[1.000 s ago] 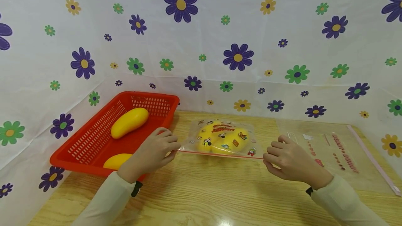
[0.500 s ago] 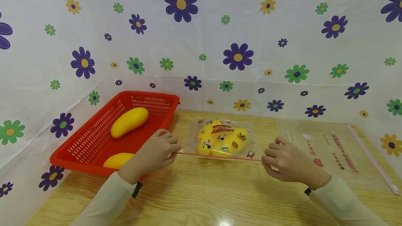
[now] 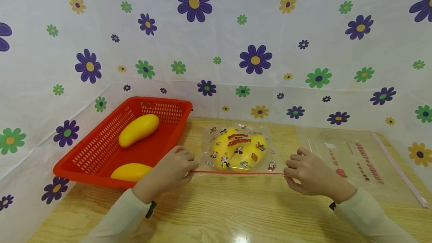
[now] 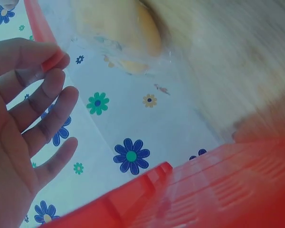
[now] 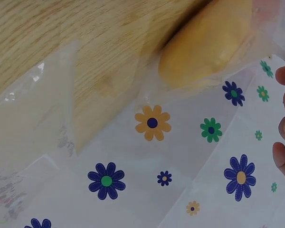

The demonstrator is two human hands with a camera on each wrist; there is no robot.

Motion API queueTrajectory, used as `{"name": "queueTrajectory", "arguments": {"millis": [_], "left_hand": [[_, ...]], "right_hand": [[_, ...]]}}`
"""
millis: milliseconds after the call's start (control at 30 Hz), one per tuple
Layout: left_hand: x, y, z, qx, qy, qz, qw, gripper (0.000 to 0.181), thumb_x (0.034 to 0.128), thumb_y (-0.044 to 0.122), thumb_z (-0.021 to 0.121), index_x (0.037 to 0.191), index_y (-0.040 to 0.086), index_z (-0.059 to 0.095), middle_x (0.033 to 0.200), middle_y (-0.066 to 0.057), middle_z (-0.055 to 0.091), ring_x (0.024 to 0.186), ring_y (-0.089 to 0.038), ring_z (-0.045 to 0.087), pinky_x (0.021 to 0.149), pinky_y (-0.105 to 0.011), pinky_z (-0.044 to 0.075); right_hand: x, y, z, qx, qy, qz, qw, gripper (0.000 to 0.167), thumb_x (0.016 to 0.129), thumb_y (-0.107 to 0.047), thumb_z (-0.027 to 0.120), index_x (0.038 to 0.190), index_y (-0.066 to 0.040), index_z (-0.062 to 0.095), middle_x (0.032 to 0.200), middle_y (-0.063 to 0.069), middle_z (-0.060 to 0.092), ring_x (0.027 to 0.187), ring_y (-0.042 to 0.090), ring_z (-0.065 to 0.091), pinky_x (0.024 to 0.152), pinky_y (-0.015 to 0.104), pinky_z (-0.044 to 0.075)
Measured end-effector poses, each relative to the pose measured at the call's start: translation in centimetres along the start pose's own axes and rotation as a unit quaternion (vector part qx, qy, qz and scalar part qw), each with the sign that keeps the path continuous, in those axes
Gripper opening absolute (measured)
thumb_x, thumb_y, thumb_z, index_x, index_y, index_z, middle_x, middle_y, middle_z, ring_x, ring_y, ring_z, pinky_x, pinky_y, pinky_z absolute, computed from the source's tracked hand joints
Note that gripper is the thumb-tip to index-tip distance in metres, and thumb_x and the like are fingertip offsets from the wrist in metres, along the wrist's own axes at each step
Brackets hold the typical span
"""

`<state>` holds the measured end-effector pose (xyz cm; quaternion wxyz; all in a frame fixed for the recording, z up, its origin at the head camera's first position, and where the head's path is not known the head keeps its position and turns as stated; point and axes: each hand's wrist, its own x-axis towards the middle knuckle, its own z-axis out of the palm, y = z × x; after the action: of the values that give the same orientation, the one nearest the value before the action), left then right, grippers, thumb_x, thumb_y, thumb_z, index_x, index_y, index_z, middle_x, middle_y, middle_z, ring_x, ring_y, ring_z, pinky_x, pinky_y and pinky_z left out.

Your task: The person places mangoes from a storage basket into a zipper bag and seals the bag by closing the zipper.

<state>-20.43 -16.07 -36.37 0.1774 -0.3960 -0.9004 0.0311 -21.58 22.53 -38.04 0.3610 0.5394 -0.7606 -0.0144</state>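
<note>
Mickey-print zip bag (image 3: 274, 152) mid-frame, yellow mango-shaped pieces (image 3: 220, 146) inside. Left hand (image 3: 170, 171) and right hand (image 3: 310, 173): fingertips pinching opposite ends of its red zip strip (image 3: 239, 173), presumably keeping it taut.

The bag (image 3: 241, 151) looks like thin, glossy plastic, the basket (image 3: 86, 178) smooth plastic, the fruit (image 3: 139, 130) smooth and shiny, the desk (image 3: 219, 209) glossy, grained wood.
</note>
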Motion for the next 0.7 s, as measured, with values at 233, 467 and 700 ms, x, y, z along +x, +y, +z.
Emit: {"name": "queueTrajectory", "arguments": {"millis": [233, 467, 700], "left_hand": [[0.0, 0.3, 0.8, 0.022, 0.006, -0.015, 0.9996, 0.010, 0.0768, 0.018, 0.074, 0.076, 0.017, 0.064, 0.069, 0.003, 0.056, 0.072, -0.017, 0.054, 0.090, -0.040, 0.046], [0.0, 0.4, 1.5, 0.058, 0.001, -0.047, 0.9972, 0.011, 0.0749, 0.019, 0.076, 0.079, 0.017, 0.066, 0.072, 0.001, 0.060, 0.073, -0.019, 0.054, 0.089, -0.040, 0.046], [0.6, 0.6, 1.8, 0.102, -0.038, -0.108, 0.9882, 0.014, 0.0758, 0.022, 0.076, 0.087, 0.017, 0.071, 0.083, -0.002, 0.068, 0.080, -0.020, 0.057, 0.091, -0.042, 0.042]], "right_hand": [[-0.2, -0.2, 0.5, 0.007, -0.013, 0.000, 0.9999, 0.044, 0.094, -0.028, 0.028, 0.062, -0.019, 0.057, 0.056, -0.008, 0.044, 0.053, 0.009, 0.038, 0.060, 0.026, 0.028], [-0.1, -0.6, 1.1, 0.016, -0.022, -0.011, 0.9996, 0.040, 0.092, -0.026, 0.031, 0.063, -0.019, 0.058, 0.056, -0.009, 0.044, 0.052, 0.009, 0.038, 0.059, 0.026, 0.028], [0.4, -0.7, 1.3, 0.008, -0.041, -0.003, 0.9991, 0.015, 0.078, -0.021, 0.057, 0.064, -0.019, 0.059, 0.056, -0.009, 0.045, 0.052, 0.008, 0.036, 0.059, 0.026, 0.028]]}}
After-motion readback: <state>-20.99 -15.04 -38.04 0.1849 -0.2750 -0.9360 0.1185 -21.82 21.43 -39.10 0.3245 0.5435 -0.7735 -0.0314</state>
